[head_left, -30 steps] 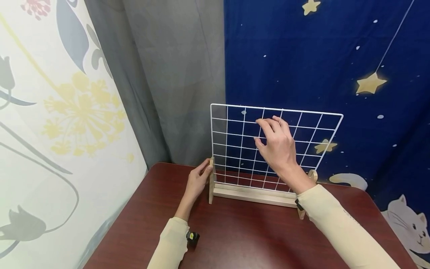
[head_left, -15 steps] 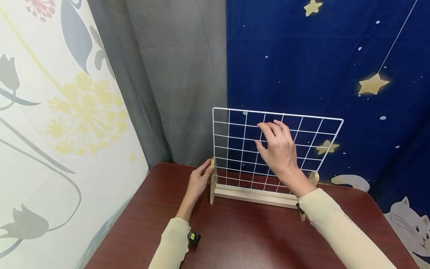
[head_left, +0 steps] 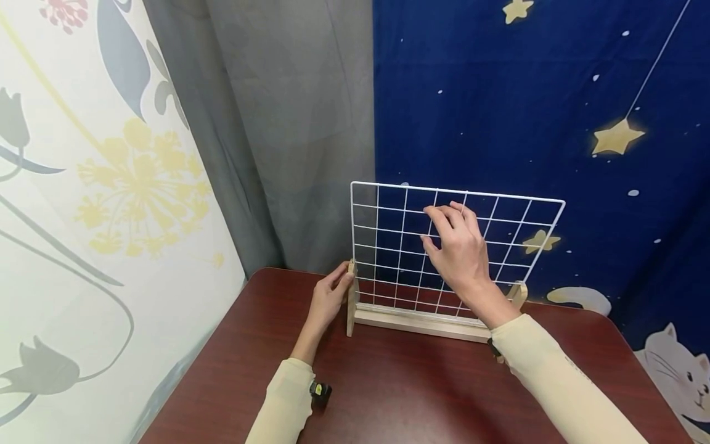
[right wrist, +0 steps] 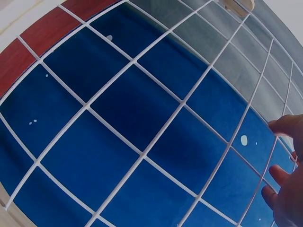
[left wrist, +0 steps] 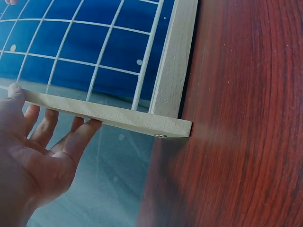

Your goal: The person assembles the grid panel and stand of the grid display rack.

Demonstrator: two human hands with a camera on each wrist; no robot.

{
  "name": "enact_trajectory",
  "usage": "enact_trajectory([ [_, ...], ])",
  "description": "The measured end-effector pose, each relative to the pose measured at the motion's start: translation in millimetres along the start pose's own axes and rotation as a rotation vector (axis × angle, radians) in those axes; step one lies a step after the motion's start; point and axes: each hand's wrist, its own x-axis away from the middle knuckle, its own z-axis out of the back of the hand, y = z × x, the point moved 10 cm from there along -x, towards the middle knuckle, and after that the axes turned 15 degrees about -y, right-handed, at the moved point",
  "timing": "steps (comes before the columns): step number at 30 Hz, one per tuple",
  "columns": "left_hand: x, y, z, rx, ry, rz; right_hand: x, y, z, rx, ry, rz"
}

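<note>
A white wire grid panel stands tilted in a pale wooden stand with a crossbar and two side posts. My left hand pinches the left side post near its top; in the left wrist view the thumb lies at the post's end and the fingers lie along its outer side. My right hand is up at the front of the grid, its fingers loosely bent and the thumb apart from them. Its fingertips are at the wires in the right wrist view; whether they touch is unclear.
The stand rests on a dark red wooden table. Behind it hang a grey curtain and a blue curtain with stars. A white flowered curtain hangs at the left. The right post is partly behind the right arm.
The grid's top edge has sunk slightly in the head view, and my right hand has come down with it. My left hand keeps its hold on the post.
</note>
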Motion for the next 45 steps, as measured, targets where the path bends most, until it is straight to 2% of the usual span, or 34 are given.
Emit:
enact_trajectory([
  [12, 0.7, 3.0, -0.6, -0.008, 0.005, -0.023, 7.8, 1, -10, -0.011, 0.003, 0.004],
  [19, 0.3, 0.2, -2.5, 0.008, -0.002, -0.002, 10.5, 1, -12, -0.017, 0.011, 0.001],
  [28, 0.2, 0.2, -3.1, 0.013, 0.011, -0.002, 16.0, 0, -13, 0.015, 0.062, 0.004],
  [35, -2.1, 3.5, -0.7, 0.015, 0.017, -0.023, 11.0, 5, -13, -0.040, 0.061, -0.021],
  [45, -3.0, -0.5, -2.7, 0.004, 0.016, -0.025, 13.6, 9, -13, -0.089, 0.067, -0.075],
])
